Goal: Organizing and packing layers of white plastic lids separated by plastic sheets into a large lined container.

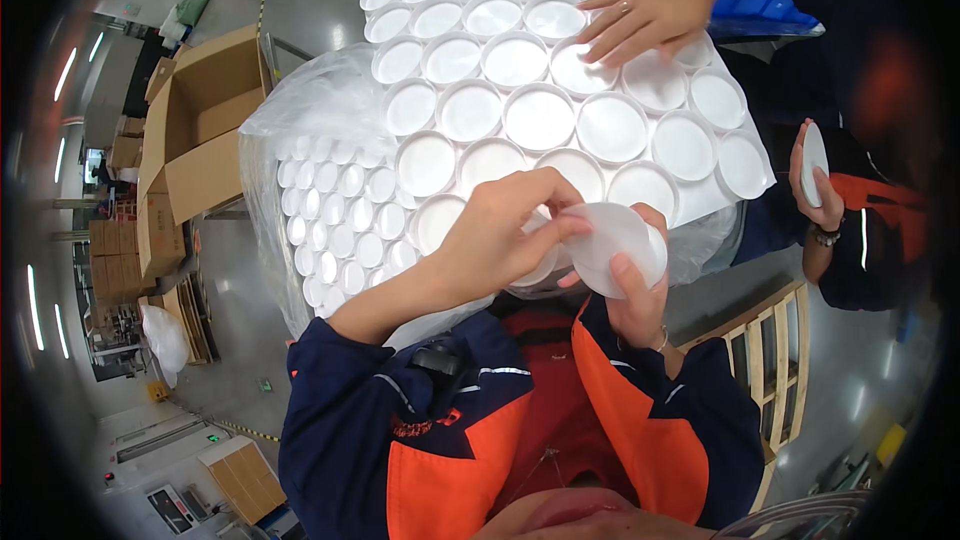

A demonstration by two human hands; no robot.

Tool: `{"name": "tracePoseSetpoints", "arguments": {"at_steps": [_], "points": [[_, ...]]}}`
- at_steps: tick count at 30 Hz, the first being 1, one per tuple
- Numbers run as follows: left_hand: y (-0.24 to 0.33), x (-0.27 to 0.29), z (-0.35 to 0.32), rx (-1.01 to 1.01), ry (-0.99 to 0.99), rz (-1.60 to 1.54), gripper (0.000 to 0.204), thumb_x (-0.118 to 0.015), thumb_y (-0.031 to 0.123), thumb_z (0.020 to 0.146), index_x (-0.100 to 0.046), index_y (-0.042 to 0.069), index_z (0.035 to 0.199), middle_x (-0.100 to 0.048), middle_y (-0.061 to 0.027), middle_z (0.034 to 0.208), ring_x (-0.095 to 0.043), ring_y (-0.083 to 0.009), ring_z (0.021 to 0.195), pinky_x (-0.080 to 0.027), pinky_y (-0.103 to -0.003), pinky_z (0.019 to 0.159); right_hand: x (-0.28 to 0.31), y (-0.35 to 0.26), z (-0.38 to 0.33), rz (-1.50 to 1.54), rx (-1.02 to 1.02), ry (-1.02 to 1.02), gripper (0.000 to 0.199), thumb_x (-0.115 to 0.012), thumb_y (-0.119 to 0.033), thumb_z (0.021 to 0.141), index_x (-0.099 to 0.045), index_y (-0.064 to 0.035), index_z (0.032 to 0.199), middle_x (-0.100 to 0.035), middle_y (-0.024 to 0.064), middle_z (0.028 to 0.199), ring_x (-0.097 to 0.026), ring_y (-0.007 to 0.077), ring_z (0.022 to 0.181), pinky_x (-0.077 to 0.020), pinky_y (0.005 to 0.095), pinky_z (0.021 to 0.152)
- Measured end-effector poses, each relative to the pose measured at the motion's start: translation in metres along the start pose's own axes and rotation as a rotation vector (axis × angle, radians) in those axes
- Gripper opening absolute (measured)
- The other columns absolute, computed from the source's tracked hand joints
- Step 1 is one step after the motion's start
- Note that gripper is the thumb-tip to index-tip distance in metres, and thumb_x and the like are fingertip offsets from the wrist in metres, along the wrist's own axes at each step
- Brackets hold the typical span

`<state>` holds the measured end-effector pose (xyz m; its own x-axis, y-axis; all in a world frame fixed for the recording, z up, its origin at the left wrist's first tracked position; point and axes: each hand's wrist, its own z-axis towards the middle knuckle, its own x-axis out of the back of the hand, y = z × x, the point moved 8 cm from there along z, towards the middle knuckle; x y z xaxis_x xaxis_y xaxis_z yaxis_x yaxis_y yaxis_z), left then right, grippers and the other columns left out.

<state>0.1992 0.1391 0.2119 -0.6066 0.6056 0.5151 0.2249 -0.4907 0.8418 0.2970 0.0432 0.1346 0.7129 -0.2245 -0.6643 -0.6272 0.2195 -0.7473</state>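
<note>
In front of my chest, my right hand holds a thin, translucent white round disc by its edge, thumb on its face. A second round outline overlaps it, but I cannot tell whether it is a separate sheet. The fingers of my left hand are pinched at the disc's upper left edge. Just beyond my hands lie rows of shallow white round lids with raised rims, set side by side on a white sheet. Smaller white round pieces lie to the left under clear plastic.
Across the lids at the upper right reaches a co-worker's hand; that person's other hand holds a white disc. An open cardboard box stands at left, a wooden pallet at lower right, and blue plastic behind the lids.
</note>
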Motion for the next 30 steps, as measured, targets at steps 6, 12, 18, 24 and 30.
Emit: {"name": "tracePoseSetpoints", "arguments": {"at_steps": [6, 12, 18, 24, 30], "points": [[-0.013, 0.071, 0.030, -0.332, 0.490, 0.610, 0.007, -0.072, 0.006, 0.074, -0.069, 0.009, 0.080, -0.067, -0.0030, 0.076, -0.061, -0.0202, 0.075, -0.047, -0.031, 0.075, -0.012, -0.001, 0.010, 0.035, -0.032, -0.105, 0.037, -0.048, -0.013, 0.092, -0.034, -0.0029, 0.125, -0.050, 0.0265, 0.117, -0.061, 0.0361, 0.102, -0.0606, 0.0370, 0.068], [-0.029, 0.025, 0.030, -0.400, 0.052, 0.877, 0.006, -0.069, 0.015, 0.078, -0.071, 0.014, 0.083, -0.066, 0.0009, 0.085, -0.060, -0.0186, 0.083, -0.044, -0.034, 0.082, -0.015, 0.005, 0.007, -0.007, -0.074, -0.125, 0.037, -0.049, -0.012, 0.092, -0.034, -0.0031, 0.124, -0.051, 0.0272, 0.115, -0.061, 0.0364, 0.102, -0.0604, 0.0361, 0.066], [-0.030, 0.003, 0.018, -0.375, -0.074, 0.671, 0.025, -0.065, 0.023, 0.086, -0.063, 0.013, 0.109, -0.064, -0.0045, 0.110, -0.060, -0.0217, 0.099, -0.042, -0.039, 0.092, -0.015, 0.007, 0.009, -0.010, -0.096, -0.109, 0.038, -0.049, -0.011, 0.091, -0.033, -0.0017, 0.124, -0.051, 0.0278, 0.116, -0.061, 0.0366, 0.101, -0.0603, 0.0365, 0.066], [-0.052, 0.001, 0.021, -0.226, -0.205, 0.881, 0.033, -0.060, 0.031, 0.089, -0.058, 0.006, 0.111, -0.057, -0.0109, 0.126, -0.058, -0.0245, 0.107, -0.041, -0.044, 0.093, -0.018, 0.008, 0.014, -0.016, -0.095, -0.103, 0.040, -0.051, -0.012, 0.090, -0.034, -0.0018, 0.124, -0.051, 0.0281, 0.116, -0.061, 0.0366, 0.101, -0.0605, 0.0371, 0.067], [-0.056, -0.003, 0.030, -0.257, -0.142, 0.828, 0.040, -0.054, 0.040, 0.091, -0.057, 0.006, 0.113, -0.052, -0.0132, 0.131, -0.052, -0.0283, 0.114, -0.040, -0.048, 0.092, -0.026, 0.015, 0.014, -0.026, -0.148, -0.130, 0.042, -0.052, -0.014, 0.089, -0.033, -0.0026, 0.125, -0.051, 0.0273, 0.117, -0.061, 0.0365, 0.103, -0.0606, 0.0380, 0.067]]}}
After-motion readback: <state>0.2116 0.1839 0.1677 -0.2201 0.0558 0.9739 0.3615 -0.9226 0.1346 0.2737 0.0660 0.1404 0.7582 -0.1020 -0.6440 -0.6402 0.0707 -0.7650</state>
